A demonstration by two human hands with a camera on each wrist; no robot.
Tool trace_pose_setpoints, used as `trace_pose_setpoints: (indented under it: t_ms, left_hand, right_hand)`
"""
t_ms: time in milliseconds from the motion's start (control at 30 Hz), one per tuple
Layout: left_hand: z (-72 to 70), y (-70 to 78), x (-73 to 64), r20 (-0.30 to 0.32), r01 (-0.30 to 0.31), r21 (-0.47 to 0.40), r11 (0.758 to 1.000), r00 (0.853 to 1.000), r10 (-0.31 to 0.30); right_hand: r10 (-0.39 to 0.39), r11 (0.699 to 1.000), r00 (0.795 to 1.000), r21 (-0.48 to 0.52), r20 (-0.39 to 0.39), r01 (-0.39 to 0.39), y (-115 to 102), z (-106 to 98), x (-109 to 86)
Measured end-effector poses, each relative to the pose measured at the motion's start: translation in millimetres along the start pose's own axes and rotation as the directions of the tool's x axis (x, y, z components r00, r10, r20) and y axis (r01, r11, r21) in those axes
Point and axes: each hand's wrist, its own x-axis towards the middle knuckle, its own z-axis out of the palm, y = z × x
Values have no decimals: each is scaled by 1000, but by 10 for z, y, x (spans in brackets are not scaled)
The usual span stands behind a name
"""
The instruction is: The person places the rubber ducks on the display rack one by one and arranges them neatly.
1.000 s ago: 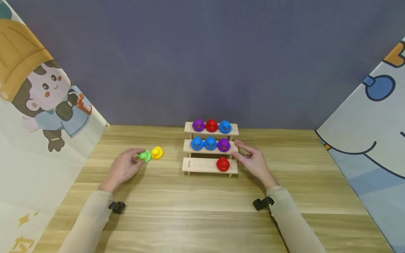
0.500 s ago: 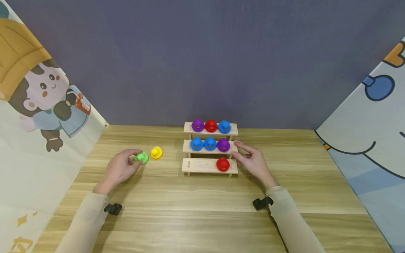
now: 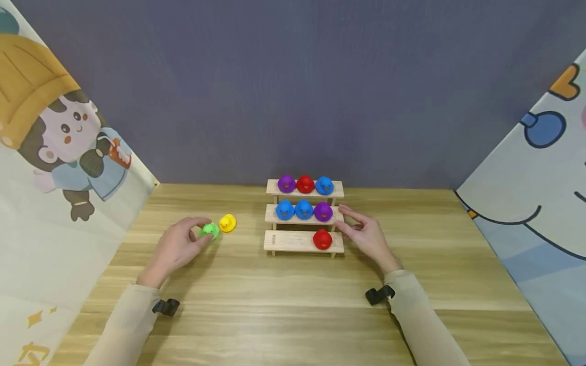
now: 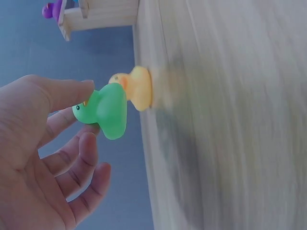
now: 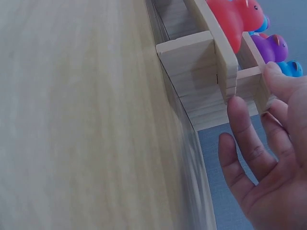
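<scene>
In the head view my left hand [image 3: 176,244] pinches a green rubber duck [image 3: 210,231] between thumb and fingertips. The left wrist view shows this duck held slightly off the table, its base apart from the wood. Just beyond it a yellow rubber duck [image 3: 227,222] stands on the table. At the centre is a three-tier wooden stand [image 3: 293,241]. My right hand [image 3: 366,236] holds the right end of its middle shelf, thumb at the front and a finger behind. A red duck [image 3: 322,239] sits at the right of the lowest shelf.
Two blue ducks and a purple duck [image 3: 323,211] fill the middle shelf. Above them are a purple, a red [image 3: 305,184] and a blue duck. A grey-blue panel [image 3: 293,91] closes off the table's back, with printed panels at both sides.
My left hand drew the green duck slightly left, away from the yellow one, then brought it back right. My right hand stays at the stand. The head view has tilted a little.
</scene>
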Motion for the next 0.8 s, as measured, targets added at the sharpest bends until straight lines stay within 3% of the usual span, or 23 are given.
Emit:
trace_pose_setpoints:
  t_ms: [500,800]
  left_hand:
    - [125,346,-27,-38,-83,-20,996,996,83]
    - [220,520,-15,-20,-126,-26,992,992,126]
  right_hand:
    - [-10,1000,1000,-8,-4,10,20,17,11]
    - [-3,1000,1000,-8,-21,3,1,16,-8]
